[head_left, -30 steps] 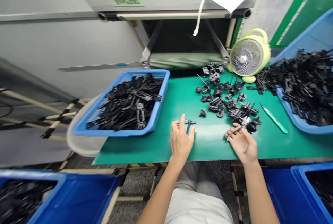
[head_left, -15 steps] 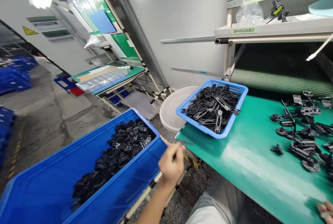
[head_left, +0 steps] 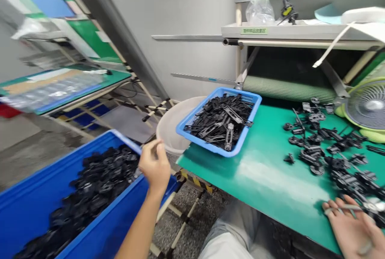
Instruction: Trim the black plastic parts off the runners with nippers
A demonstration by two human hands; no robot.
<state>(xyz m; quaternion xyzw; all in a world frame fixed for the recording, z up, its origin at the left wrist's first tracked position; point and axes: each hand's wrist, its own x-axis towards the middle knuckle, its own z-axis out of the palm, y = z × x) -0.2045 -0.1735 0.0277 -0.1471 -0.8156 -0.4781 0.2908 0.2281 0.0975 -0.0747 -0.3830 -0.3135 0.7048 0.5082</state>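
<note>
My left hand (head_left: pixel 155 166) is held out to the left over the rim of a large blue bin (head_left: pixel 99 227) heaped with black plastic parts (head_left: pixel 99 178). Its fingers are pinched together; what they hold is too small to make out. My right hand (head_left: pixel 351 227) rests at the front right of the green table (head_left: pixel 264 178). A thin grey metal tool (head_left: pixel 343 207) lies across its loosely curled fingers. Loose black parts (head_left: pixel 331 158) are scattered on the table just beyond that hand.
A light blue basket (head_left: pixel 252 104) of black strips sits at the table's left end, overhanging a white round tub (head_left: pixel 168 126). Behind are a ribbed conveyor belt (head_left: pixel 285 88), a shelf (head_left: pixel 300 30) and a green fan (head_left: pixel 365 110). Another green bench (head_left: pixel 66 82) stands at left.
My view and left hand swung from the table to the blue bin on the left. The left hand now reaches further over the bin's parts. My right hand stayed on the table.
</note>
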